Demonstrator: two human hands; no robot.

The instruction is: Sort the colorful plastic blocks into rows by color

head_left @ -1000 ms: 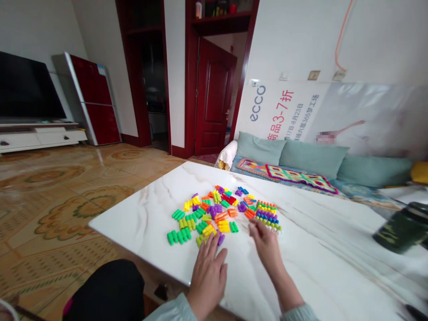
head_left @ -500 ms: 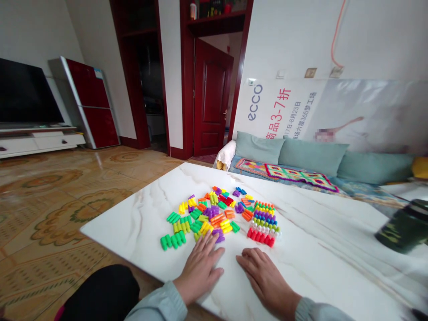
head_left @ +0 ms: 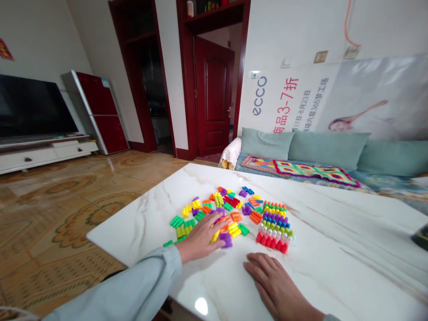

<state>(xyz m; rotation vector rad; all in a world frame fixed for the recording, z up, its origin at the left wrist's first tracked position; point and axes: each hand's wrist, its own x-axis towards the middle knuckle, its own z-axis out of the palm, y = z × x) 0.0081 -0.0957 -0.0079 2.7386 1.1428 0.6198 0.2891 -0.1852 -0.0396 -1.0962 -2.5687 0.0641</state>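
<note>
My left hand (head_left: 203, 235) reaches over a loose pile of small ribbed plastic blocks, its fingers stretched out above orange and purple ones. It hides part of the pile, and whether its fingertips touch any block I cannot tell. Beside its thumb lies a purple block (head_left: 226, 240); yellow blocks (head_left: 234, 229) and a green block (head_left: 244, 229) are close by. My right hand (head_left: 272, 278) rests on the tabletop, fingers extended, holding nothing. Just beyond it stands a joined stack of blocks (head_left: 272, 242) in rows of orange, yellow, purple, blue, lime, white and red.
The white marbled table (head_left: 334, 240) carries everything. A dark bottle (head_left: 421, 236) is cut off at the right edge. Behind the table is a sofa with teal cushions (head_left: 329, 150). A tiled floor (head_left: 83, 191) lies to the left, with a red fridge (head_left: 100, 111) beyond.
My left hand has moved forward from the near edge of the pile to over its middle. My right hand stays on the table. The view has shifted slightly.
</note>
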